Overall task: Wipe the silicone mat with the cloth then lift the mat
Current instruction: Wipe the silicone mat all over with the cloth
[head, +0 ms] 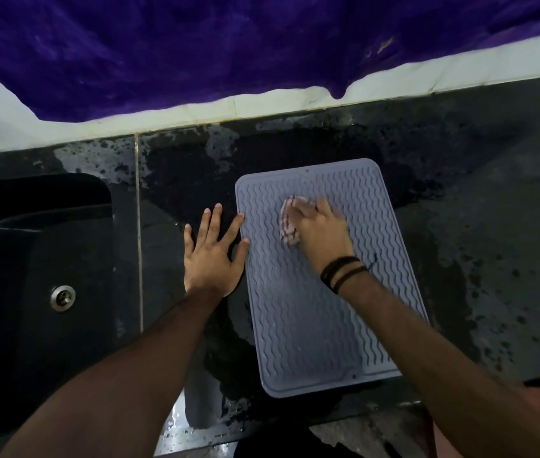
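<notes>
While a grey ridged mat lies flat on a dark, wet counter, the right hand presses a pale, crumpled cloth onto the mat's far half. That hand is curled over the cloth, gripping it; its fingers are blurred, and most of the cloth is hidden beneath the palm. 2 dark bands circle the right wrist. The left hand rests open and flat on the counter just beside the mat's left edge, fingers spread, thumb and forefinger touching that edge. A dark sink with a metal drain sits to the left, partly cut off by the frame. Purple fabric hangs across the pale wall behind the counter.
</notes>
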